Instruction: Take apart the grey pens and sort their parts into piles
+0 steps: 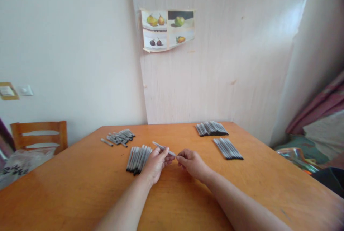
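A slim pen (159, 146) with a pale barrel lies slantwise in my left hand (158, 161), pinched between thumb and fingers. My right hand (192, 163) is closed at the pen's lower right end, thumb against fingers. What those fingertips hold is too small to make out, and I cannot tell whether they touch the pen. Just left of my left hand, a group of pens (138, 157) lies side by side, dark ends toward me.
A loose heap of pens (119, 137) lies at the back left of the wooden table (80, 180). Two neat rows of pens, a far row (211, 128) and a nearer row (228, 148), lie to the right. A wooden chair (39, 127) stands beyond the left edge.
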Tool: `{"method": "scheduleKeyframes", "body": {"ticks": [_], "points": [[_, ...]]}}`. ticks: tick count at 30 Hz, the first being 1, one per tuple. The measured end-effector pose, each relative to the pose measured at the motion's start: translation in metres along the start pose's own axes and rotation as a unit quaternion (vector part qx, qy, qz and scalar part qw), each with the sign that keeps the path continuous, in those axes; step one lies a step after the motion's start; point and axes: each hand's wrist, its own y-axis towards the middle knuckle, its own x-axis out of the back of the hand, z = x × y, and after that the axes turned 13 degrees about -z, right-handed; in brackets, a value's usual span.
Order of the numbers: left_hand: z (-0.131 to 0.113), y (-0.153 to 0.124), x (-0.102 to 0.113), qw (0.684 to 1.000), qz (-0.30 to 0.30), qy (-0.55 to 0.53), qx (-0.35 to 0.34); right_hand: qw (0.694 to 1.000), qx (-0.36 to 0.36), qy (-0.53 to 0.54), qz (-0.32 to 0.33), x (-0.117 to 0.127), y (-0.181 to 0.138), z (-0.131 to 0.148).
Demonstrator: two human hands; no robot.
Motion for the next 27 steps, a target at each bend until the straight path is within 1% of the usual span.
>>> {"method": "scheduleKeyframes", "body": {"ticks": [5,10,13,16,18,22,27], "points": [[0.001,0.004,0.002,1.000,-0.024,-0.019,0.008,1.000,0.012,-0.027,-0.011,0.003,0.001,0.000],[0.002,0.008,0.005,0.998,-0.036,-0.044,0.006,0.998,0.024,-0.061,0.000,0.010,0.001,0.002],[0.002,0.010,0.007,0.998,-0.045,-0.047,0.003,0.994,0.037,-0.103,-0.012,0.023,0.005,0.005],[0.002,0.012,0.009,0.998,-0.052,-0.041,-0.003,0.983,0.049,-0.172,-0.040,0.041,0.012,0.007],[0.002,0.013,0.010,0.998,-0.056,-0.037,-0.005,0.973,0.041,-0.220,-0.055,0.053,0.015,0.008],[0.002,0.013,0.011,0.998,-0.064,-0.027,-0.004,0.962,0.032,-0.271,-0.010,0.065,0.017,0.003],[0.000,0.012,0.011,0.996,-0.090,-0.010,-0.007,0.951,0.029,-0.306,0.021,0.065,0.017,-0.008]]}}
